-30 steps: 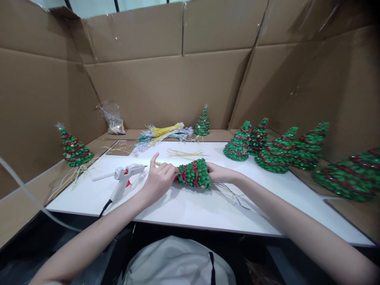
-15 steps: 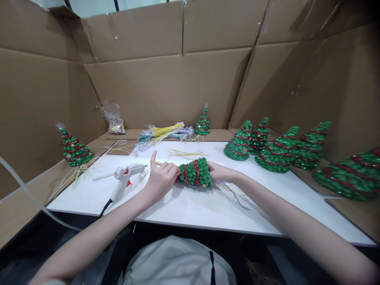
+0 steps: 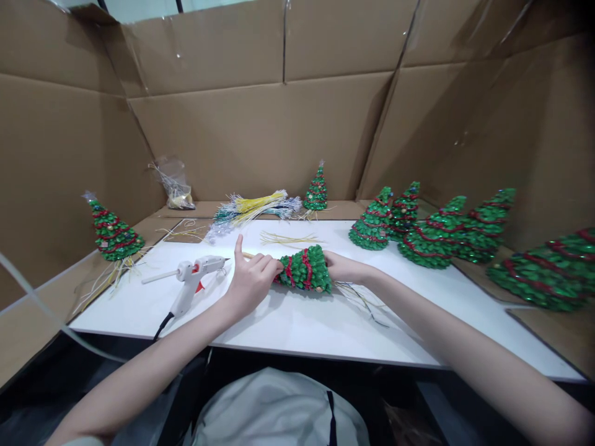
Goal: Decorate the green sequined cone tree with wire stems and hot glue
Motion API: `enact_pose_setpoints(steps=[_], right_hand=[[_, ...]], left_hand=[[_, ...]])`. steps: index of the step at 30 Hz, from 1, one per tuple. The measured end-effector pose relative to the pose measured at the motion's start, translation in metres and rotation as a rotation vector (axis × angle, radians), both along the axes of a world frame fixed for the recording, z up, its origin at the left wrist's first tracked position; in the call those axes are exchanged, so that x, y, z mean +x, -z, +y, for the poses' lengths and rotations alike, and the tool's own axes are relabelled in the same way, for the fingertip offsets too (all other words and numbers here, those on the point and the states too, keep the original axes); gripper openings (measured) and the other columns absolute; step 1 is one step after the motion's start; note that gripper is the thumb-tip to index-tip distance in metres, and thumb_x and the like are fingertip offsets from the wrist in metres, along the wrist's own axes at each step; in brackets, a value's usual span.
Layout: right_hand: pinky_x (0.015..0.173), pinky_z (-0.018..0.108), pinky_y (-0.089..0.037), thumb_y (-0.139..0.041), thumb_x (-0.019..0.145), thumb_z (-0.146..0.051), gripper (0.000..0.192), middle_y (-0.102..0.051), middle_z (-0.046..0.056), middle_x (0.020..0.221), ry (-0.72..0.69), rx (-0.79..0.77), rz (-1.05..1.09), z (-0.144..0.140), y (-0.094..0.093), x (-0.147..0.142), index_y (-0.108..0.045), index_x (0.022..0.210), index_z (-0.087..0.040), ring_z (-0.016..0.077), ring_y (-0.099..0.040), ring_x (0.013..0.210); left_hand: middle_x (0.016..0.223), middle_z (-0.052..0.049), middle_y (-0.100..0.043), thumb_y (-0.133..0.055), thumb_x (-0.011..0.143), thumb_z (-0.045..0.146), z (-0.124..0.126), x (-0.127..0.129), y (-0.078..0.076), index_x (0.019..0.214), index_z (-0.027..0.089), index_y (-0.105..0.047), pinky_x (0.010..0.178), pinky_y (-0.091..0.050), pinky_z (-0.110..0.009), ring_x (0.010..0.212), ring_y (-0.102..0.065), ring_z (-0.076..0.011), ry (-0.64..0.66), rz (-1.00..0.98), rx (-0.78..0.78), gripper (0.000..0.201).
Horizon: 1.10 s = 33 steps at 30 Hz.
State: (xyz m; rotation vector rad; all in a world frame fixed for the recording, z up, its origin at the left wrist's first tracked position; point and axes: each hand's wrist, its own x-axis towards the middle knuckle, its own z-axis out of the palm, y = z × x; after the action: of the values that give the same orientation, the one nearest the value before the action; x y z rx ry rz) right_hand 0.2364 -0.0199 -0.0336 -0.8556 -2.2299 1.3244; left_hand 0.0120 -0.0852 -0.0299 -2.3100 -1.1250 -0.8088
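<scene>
A small green Christmas tree [image 3: 304,270] with red garland lies on its side over the white board [image 3: 279,328], its tip to the left. My left hand [image 3: 253,275] is closed around the tip, one finger raised. At the tree's base is my right hand [image 3: 341,267], its fingers partly hidden behind and inside the base, holding it. Thin wires [image 3: 365,300] trail out of the base to the right. Left of my left hand, a white glue gun [image 3: 190,282] with a red trigger rests on the board.
Bundled yellow and white wires [image 3: 255,207] lie at the back, loose yellow wires [image 3: 288,238] before them. Finished-looking trees stand at left [image 3: 114,232], back [image 3: 316,189] and right [image 3: 372,220]. A plastic bag [image 3: 174,186] sits back left. Cardboard walls [image 3: 223,136] enclose the board; a pale tube [image 3: 41,303] crosses at left.
The view has shifted very slightly. Both hands keep their hold on the tree, which stays in nearly the same place.
</scene>
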Motion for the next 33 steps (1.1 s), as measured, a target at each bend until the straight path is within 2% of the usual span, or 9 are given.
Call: enact_pose_setpoints(steps=[7, 12, 23, 33], right_hand=[[0.093, 0.041, -0.042, -0.059, 0.066, -0.022, 0.028, -0.068, 0.006, 0.101, -0.020, 0.002, -0.003, -0.003, -0.005, -0.001, -0.063, 0.092, -0.013, 0.0269, -0.056, 0.103], [0.091, 0.040, -0.044, -0.058, 0.067, -0.022, 0.028, -0.068, 0.006, 0.101, -0.018, -0.015, 0.008, -0.004, -0.006, -0.001, -0.062, 0.094, -0.013, 0.0256, -0.057, 0.101], [0.090, 0.039, -0.044, -0.061, 0.066, -0.023, 0.025, -0.068, 0.006, 0.095, -0.019, -0.032, 0.008, 0.001, 0.002, 0.000, -0.062, 0.088, -0.012, 0.0238, -0.058, 0.096], [0.085, 0.037, -0.047, -0.062, 0.064, -0.023, 0.025, -0.068, 0.005, 0.094, 0.013, -0.029, -0.003, 0.000, -0.001, 0.000, -0.063, 0.087, -0.013, 0.0238, -0.059, 0.094]], left_hand=[[0.093, 0.001, -0.069, -0.044, 0.089, 0.018, -0.010, -0.011, 0.003, 0.100, 0.023, -0.060, 0.108, 0.001, -0.057, 0.082, -0.063, -0.0112, 0.118, -0.091, -0.065, 0.020], [0.111, -0.004, -0.065, -0.043, 0.089, 0.020, -0.017, -0.014, 0.006, 0.114, 0.024, -0.055, 0.106, 0.001, -0.062, 0.095, -0.060, -0.0162, 0.109, -0.019, -0.098, 0.028], [0.112, -0.005, -0.064, -0.046, 0.086, 0.018, -0.019, -0.008, 0.008, 0.113, 0.022, -0.056, 0.103, -0.002, -0.068, 0.093, -0.057, -0.0200, 0.017, 0.076, 0.005, 0.029], [0.113, -0.005, -0.063, -0.046, 0.086, 0.018, -0.019, -0.006, 0.008, 0.113, 0.023, -0.055, 0.102, -0.006, -0.069, 0.091, -0.055, -0.0206, -0.027, 0.117, 0.021, 0.029]])
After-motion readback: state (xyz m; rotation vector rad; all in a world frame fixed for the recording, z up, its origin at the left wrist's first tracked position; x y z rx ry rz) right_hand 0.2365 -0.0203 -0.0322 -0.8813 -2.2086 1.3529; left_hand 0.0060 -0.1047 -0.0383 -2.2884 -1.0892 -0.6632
